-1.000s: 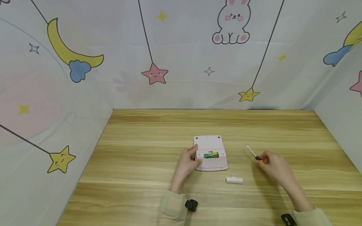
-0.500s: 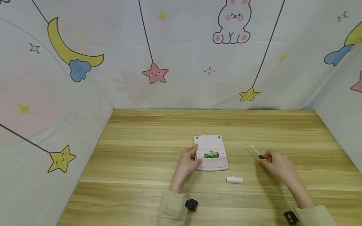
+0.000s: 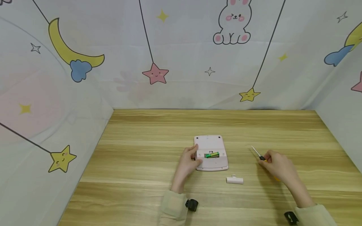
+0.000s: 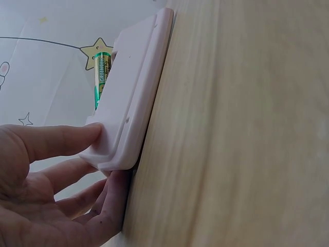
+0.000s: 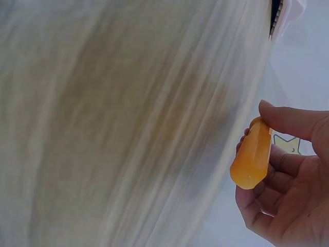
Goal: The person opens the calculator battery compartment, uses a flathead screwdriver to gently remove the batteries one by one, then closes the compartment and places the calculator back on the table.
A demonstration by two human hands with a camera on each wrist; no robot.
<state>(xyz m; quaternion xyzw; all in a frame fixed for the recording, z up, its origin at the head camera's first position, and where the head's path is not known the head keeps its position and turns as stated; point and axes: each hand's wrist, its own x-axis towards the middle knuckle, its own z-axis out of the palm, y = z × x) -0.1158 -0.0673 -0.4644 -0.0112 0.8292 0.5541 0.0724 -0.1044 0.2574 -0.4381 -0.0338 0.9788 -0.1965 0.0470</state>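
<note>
A pale pink calculator (image 3: 209, 143) lies back up on the table. Its battery slot is uncovered, and a green and gold battery (image 3: 212, 155) sits slightly slanted in it. My left hand (image 3: 187, 160) grips the calculator's left edge, thumb on the back and fingers along the side and underneath. Right of it, my right hand (image 3: 278, 164) holds a screwdriver (image 3: 255, 151) above the table, its thin metal shaft pointing away and to the left. Thumb and fingers pinch the orange handle (image 5: 252, 159). Between the hands, nearer me, rests the pink battery cover (image 3: 234, 180), tab facing away.
The wood-grain table (image 3: 141, 141) ends at a white cloth backdrop (image 3: 186, 56) printed with stars, a moon and a rabbit. Cloth hangs at both sides as well. A black wrist camera (image 3: 191, 205) sits at the left sleeve.
My right hand has drawn back slightly to the right with the screwdriver, and over the last half second it barely moves. The left hand, calculator, battery and cover stay where they were.
</note>
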